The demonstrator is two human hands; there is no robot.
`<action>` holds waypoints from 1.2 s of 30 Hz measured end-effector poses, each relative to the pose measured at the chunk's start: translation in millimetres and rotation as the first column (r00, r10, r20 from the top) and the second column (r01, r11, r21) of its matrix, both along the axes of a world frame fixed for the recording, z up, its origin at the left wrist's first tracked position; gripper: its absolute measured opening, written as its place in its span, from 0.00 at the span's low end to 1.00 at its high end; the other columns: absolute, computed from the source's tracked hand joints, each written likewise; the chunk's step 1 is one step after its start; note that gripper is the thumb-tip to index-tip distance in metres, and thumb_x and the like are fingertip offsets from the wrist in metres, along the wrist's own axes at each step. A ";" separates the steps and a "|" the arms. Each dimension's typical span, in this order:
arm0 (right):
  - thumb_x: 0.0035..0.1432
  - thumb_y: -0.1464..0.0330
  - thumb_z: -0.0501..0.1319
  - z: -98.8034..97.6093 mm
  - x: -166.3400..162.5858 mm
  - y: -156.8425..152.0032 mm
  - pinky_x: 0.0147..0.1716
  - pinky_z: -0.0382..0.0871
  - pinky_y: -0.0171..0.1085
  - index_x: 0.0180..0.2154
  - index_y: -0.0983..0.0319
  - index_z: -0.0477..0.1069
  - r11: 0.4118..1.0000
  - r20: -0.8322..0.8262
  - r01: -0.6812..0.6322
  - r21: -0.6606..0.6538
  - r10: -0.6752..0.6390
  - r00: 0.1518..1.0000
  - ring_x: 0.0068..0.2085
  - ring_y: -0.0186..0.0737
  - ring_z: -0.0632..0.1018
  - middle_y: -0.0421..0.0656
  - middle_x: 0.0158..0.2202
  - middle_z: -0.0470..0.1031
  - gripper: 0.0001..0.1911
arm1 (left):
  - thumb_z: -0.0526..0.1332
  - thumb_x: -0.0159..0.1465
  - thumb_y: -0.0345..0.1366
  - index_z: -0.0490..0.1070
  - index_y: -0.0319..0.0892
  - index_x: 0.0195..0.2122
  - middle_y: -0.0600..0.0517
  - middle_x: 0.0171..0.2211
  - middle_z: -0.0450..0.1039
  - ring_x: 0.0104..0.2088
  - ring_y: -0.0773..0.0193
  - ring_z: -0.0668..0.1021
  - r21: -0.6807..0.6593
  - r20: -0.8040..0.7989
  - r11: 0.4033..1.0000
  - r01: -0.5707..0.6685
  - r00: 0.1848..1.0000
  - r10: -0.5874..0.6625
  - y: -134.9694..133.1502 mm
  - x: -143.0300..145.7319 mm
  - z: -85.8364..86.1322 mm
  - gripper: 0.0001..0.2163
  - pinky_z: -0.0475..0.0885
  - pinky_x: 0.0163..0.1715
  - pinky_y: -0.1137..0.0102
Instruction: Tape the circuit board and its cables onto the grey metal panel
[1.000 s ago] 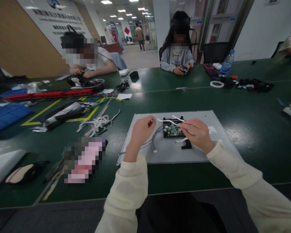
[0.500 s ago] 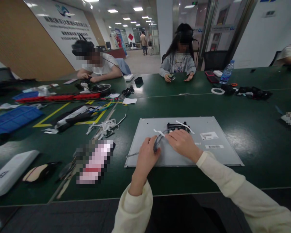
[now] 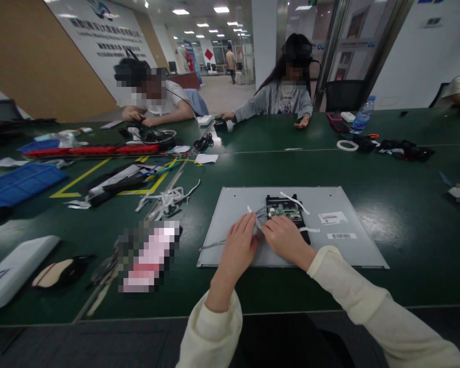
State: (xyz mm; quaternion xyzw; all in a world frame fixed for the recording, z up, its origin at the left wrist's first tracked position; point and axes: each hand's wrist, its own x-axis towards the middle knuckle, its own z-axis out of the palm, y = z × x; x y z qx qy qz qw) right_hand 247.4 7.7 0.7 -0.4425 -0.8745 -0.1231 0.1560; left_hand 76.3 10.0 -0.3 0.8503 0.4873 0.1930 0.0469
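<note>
A flat grey metal panel (image 3: 356, 253) lies in front of me. On it sits a black bracket (image 3: 302, 221) holding a green circuit board (image 3: 289, 210). Grey cable (image 3: 214, 245) runs from the panel's left side toward the board. My left hand (image 3: 237, 243) is closed on this cable, its fingers close together and the thumb toward the right. Beside it, my right hand (image 3: 285, 237) has curled fingers pinching a white tape strip (image 3: 258, 223) over the cable; its fingertips are partly hidden. Another white strip (image 3: 297, 201) crosses the bracket's top, and one more lies at its right.
To the left lie a phone-shaped blurred item (image 3: 151, 255), a mouse (image 3: 61, 272), a white box (image 3: 19, 271) and tangled white strips (image 3: 168, 200). Further off are a blue basket (image 3: 25, 184), a tape roll (image 3: 347, 145) and a water bottle (image 3: 363, 116). Two people sit across the table.
My left hand has flattened over the cable, and my right hand has shifted slightly down, uncovering the circuit board. The co-worker opposite has stretched an arm toward a black box.
</note>
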 end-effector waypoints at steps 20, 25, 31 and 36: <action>0.59 0.56 0.58 -10.7 2.5 -42.6 0.58 0.60 0.51 0.60 0.70 0.59 0.959 -0.235 -0.185 -0.214 0.133 0.963 0.63 0.53 0.61 0.60 0.61 0.60 0.34 | 0.45 0.68 0.30 0.55 0.37 0.62 0.39 0.58 0.65 0.60 0.55 0.66 0.041 -0.231 0.991 -0.124 0.964 0.130 1.7 18.6 5.8 0.21 0.59 0.58 0.53; 0.60 0.54 0.55 -13.5 8.3 -52.9 0.62 0.54 0.52 0.65 0.70 0.49 0.941 -0.226 -0.202 -0.270 0.142 0.964 0.67 0.53 0.51 0.59 0.67 0.46 0.40 | 0.47 0.68 0.31 0.51 0.36 0.64 0.38 0.53 0.70 0.55 0.54 0.71 0.048 -0.224 0.980 -0.195 0.954 0.201 12.6 26.8 8.6 0.23 0.57 0.57 0.53; 0.61 0.57 0.56 -12.7 2.9 -59.1 0.63 0.53 0.51 0.64 0.68 0.52 0.945 -0.228 -0.142 -0.296 0.075 0.971 0.67 0.52 0.52 0.57 0.67 0.47 0.36 | 0.46 0.67 0.29 0.53 0.35 0.63 0.38 0.56 0.68 0.58 0.55 0.69 0.019 -0.173 0.972 -0.236 0.956 0.236 17.0 26.3 2.6 0.22 0.59 0.56 0.56; 0.62 0.60 0.55 -5.4 7.0 -74.0 0.62 0.56 0.51 0.63 0.66 0.55 0.922 -0.241 -0.129 -0.364 0.041 0.970 0.66 0.51 0.55 0.54 0.66 0.51 0.31 | 0.46 0.68 0.30 0.53 0.36 0.63 0.39 0.58 0.65 0.59 0.55 0.67 0.030 -0.132 0.967 -0.254 0.958 0.256 11.1 28.6 -2.0 0.22 0.59 0.56 0.56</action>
